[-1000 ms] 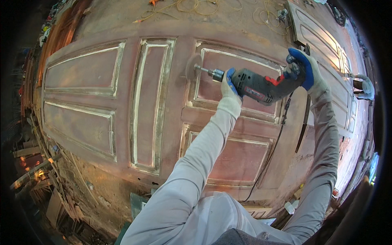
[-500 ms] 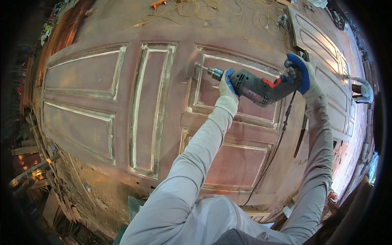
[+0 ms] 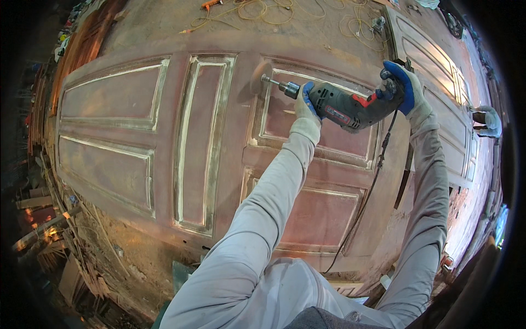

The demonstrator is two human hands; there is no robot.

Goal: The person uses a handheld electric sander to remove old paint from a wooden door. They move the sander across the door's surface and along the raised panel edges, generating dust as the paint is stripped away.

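Observation:
A dark grey power drill [image 3: 345,107] with red accents lies level across both my gloved hands. My right hand [image 3: 404,90], in a white and blue glove, is closed round its rear handle. My left hand [image 3: 308,104], gloved alike, grips the body just behind the metal chuck. A round disc [image 3: 262,78], blurred as if spinning, sits on the chuck's shaft at the upper left corner of a panel. Under it lies a reddish-brown panelled wooden door [image 3: 216,159], with pale mouldings round its panels. Whether the disc touches the wood I cannot make out.
The drill's black cord [image 3: 378,170] trails down over the door's right side. Yellow cable [image 3: 263,11] lies looped on the ground beyond. Another panelled door [image 3: 433,60] stands at the right, with a person [image 3: 486,122] near it. Scrap wood [image 3: 71,274] is piled at lower left.
The disc and drill tip have shifted slightly up the door, at the panel's corner. Both hands keep their grip, and the right hand has risen a little.

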